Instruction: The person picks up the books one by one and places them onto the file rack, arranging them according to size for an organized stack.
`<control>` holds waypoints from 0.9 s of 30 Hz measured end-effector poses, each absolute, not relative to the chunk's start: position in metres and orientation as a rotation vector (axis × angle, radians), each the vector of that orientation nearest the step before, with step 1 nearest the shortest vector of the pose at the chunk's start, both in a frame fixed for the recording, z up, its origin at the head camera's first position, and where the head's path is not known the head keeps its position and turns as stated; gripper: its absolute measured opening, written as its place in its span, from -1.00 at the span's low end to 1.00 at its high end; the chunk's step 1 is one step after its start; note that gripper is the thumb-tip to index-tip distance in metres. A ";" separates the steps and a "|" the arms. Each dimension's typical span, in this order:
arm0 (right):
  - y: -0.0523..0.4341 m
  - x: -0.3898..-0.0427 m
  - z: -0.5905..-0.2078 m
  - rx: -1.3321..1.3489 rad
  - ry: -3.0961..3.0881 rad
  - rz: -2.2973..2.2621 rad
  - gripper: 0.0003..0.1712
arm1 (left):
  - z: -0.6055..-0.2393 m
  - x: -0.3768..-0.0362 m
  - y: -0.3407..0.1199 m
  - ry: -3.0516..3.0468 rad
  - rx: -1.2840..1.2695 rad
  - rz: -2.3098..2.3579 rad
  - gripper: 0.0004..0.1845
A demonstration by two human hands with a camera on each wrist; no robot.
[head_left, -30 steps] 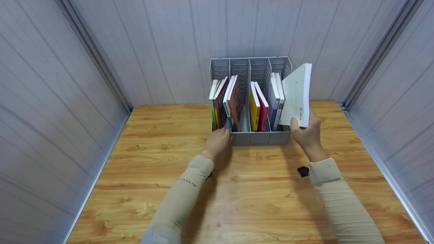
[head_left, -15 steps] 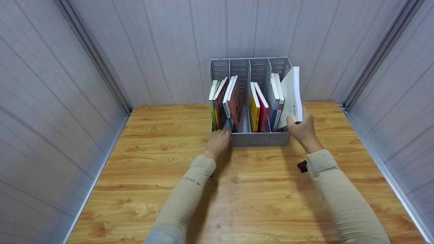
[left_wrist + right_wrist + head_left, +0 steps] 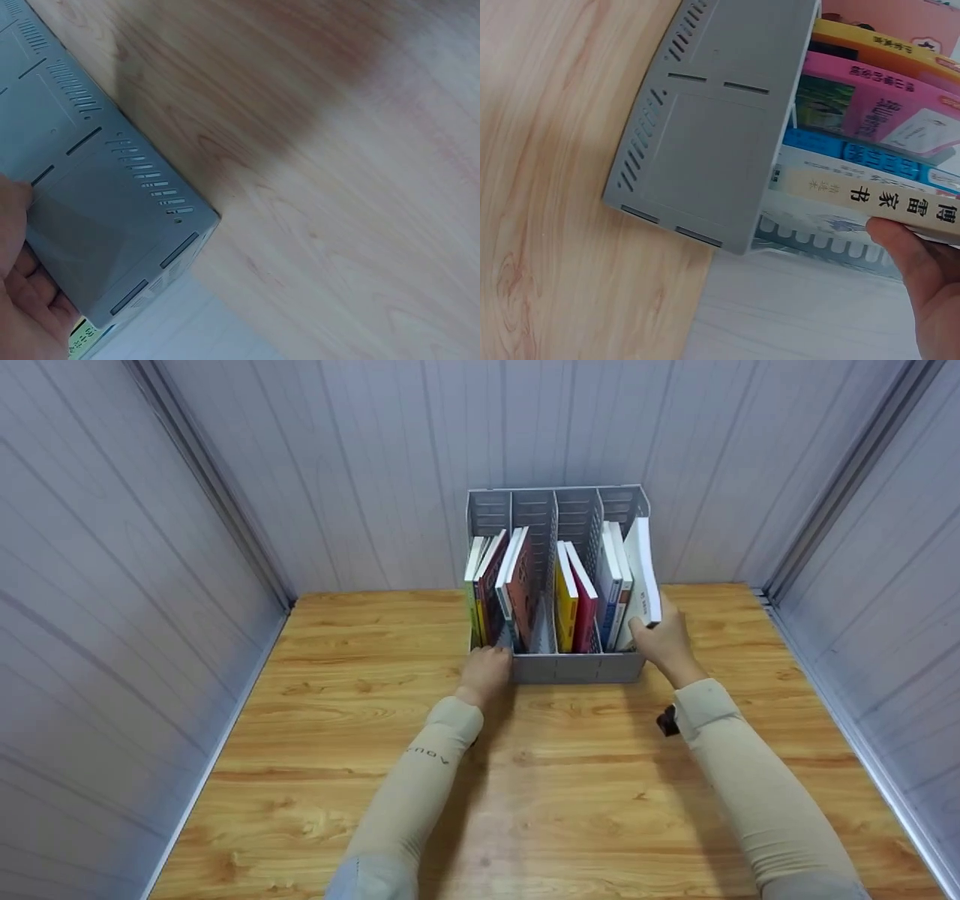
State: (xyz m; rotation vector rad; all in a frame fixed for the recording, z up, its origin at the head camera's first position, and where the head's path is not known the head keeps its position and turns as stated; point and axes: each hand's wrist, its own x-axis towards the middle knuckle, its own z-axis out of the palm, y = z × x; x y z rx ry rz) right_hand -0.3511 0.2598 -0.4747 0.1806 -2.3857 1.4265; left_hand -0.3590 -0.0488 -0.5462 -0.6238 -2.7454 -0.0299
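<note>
A grey slotted book rack (image 3: 574, 667) stands at the table's far edge against the wall, with upright books in its compartments. My right hand (image 3: 658, 637) grips the lower corner of a white book (image 3: 643, 562) that stands in the rightmost compartment, beside two other books (image 3: 611, 577). In the right wrist view my thumb (image 3: 919, 274) lies under that white book's spine (image 3: 885, 202), next to the rack's front wall (image 3: 705, 150). My left hand (image 3: 486, 666) holds the rack's front left corner; its fingers (image 3: 26, 300) wrap the rack's edge (image 3: 97, 202).
Several books (image 3: 499, 585) lean in the left compartment, and a yellow and a red one (image 3: 574, 600) stand in the middle. The wooden table (image 3: 525, 780) stretches toward me. Grey panelled walls (image 3: 150, 585) close in on three sides.
My right hand has lowered the white book from above the rack's right side down into the rightmost compartment and turned it upright. My left hand has stayed at the front left corner.
</note>
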 end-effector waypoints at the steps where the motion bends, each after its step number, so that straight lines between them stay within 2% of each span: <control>1: 0.260 -0.352 -0.476 0.177 -2.394 1.433 -0.33 | -0.546 -0.359 -0.048 -2.759 -0.625 -0.034 -0.78; 9: 0.259 -0.362 -0.478 0.150 -2.424 1.450 -0.34 | -0.547 -0.360 -0.048 -2.770 -0.618 -0.035 -0.79; 22: 0.260 -0.384 -0.466 0.108 -2.514 1.339 -0.50 | -0.547 -0.358 -0.048 -2.717 -0.616 -0.044 -0.78; 27: 0.263 -0.389 -0.463 0.163 -2.578 1.341 -0.42 | -0.549 -0.359 -0.050 -2.685 -0.618 -0.076 -0.73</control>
